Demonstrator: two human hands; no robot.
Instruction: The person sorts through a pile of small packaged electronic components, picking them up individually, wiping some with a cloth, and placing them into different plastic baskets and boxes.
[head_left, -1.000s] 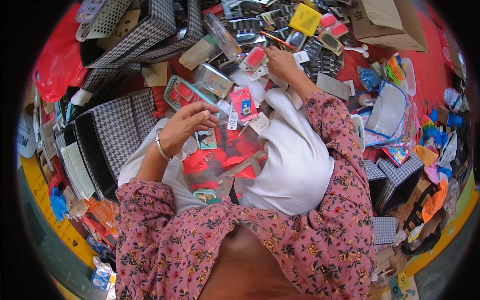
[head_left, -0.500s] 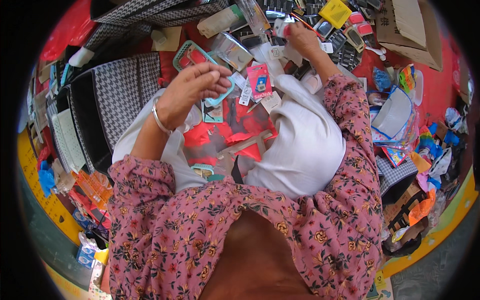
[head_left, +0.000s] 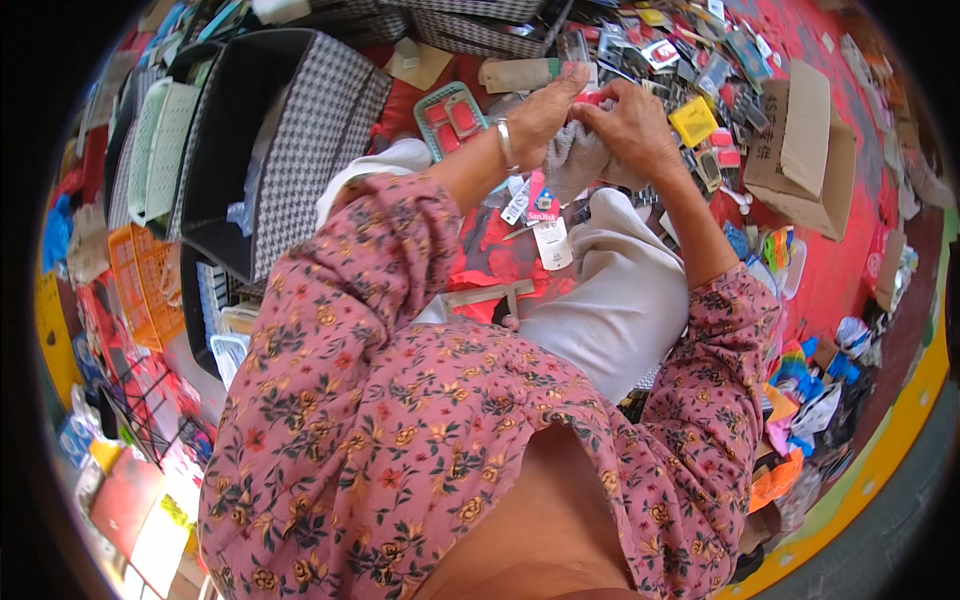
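Note:
My right hand is closed in a pinch at the top of a crumpled grey cloth, which hangs down below its fingers. Right beside it, my left hand, with a silver bangle at the wrist, is turned inward with its thumb up. Its fingers are curled and mostly hidden, so what they hold does not show. A small bit of red peeks out between the hands. Left of them, a pale green basket holds red-and-white items. Under the hands lie a pink card package and a white tag.
Houndstooth-patterned bins stand at the left, near an orange basket. Many small packaged goods are heaped at the far side around a yellow box. An open cardboard carton stands at the right. My legs in white trousers flank the red ground.
My right hand has come back from the far pile toward the middle and now has the grey cloth. My left hand has moved right and away from me to meet it. The view has shifted.

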